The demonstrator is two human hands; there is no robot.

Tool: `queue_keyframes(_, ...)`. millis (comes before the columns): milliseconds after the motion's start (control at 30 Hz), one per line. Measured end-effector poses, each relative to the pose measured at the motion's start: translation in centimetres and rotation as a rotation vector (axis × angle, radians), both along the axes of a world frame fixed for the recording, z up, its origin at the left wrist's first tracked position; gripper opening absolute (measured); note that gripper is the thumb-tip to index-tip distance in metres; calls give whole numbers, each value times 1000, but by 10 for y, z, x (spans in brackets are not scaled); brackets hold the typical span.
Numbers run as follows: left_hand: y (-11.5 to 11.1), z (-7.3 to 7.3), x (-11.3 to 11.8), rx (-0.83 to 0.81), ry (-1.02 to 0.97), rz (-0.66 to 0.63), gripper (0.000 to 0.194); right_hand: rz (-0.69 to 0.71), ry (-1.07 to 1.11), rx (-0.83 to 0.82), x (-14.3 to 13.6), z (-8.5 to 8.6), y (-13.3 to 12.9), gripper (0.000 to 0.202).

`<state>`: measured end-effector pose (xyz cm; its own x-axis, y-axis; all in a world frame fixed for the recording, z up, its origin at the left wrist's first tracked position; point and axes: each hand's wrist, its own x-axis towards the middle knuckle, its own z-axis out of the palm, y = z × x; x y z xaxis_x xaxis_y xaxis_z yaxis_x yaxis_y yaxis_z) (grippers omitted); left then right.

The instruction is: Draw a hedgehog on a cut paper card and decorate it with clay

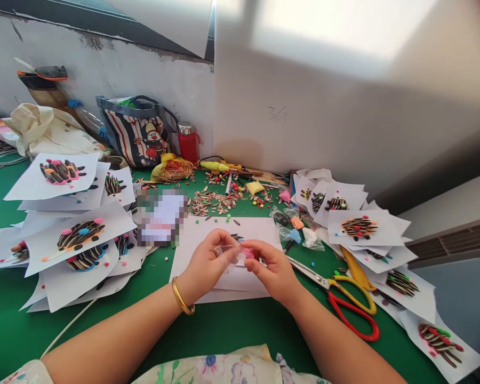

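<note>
Above a white paper sheet (180, 266), my left hand (206, 261) pinches a small clear plastic bag (227, 257). The fingers of my right hand (278, 269) close on the bag's other side, where a pink lump of what looks like modelling clay (247, 253) shows. Partly hidden behind my fingers, some dark striped seeds (236, 237) lie on the sheet. Other small bags hold orange clay (297, 222), blue clay (294, 236) and white clay (312, 238), just to the right of the paper.
Large scissors (324, 280) lie right of my right forearm. Stacks of seed-decorated cards stand at left (80, 234) and right (360, 226). Loose seeds (212, 201), a blurred phone (162, 218), a striped bag (134, 133) and a red bottle (188, 144) sit farther back on the green table (248, 325).
</note>
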<state>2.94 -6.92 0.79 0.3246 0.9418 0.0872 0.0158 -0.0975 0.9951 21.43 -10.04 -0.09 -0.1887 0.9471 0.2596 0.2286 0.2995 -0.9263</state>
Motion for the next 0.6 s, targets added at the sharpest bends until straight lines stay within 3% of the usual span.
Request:
queue_keyframes(67, -1, 2, 1, 43, 60, -29, 18, -23, 30, -31, -1, -1, -1, 18)
queue_keyframes(200, -2, 4, 2, 26, 89, -49, 19, -24, 76, -66, 0, -2, -1, 20)
queue_keyframes(367, 3, 5, -1, -109, -20, 16, 28, 19, 61, -20, 5, -2, 3, 46)
queue_keyframes(600, -1, 6, 0, -280, -143, -184, 34, -2, 50, -71, 2, 0, 4, 22)
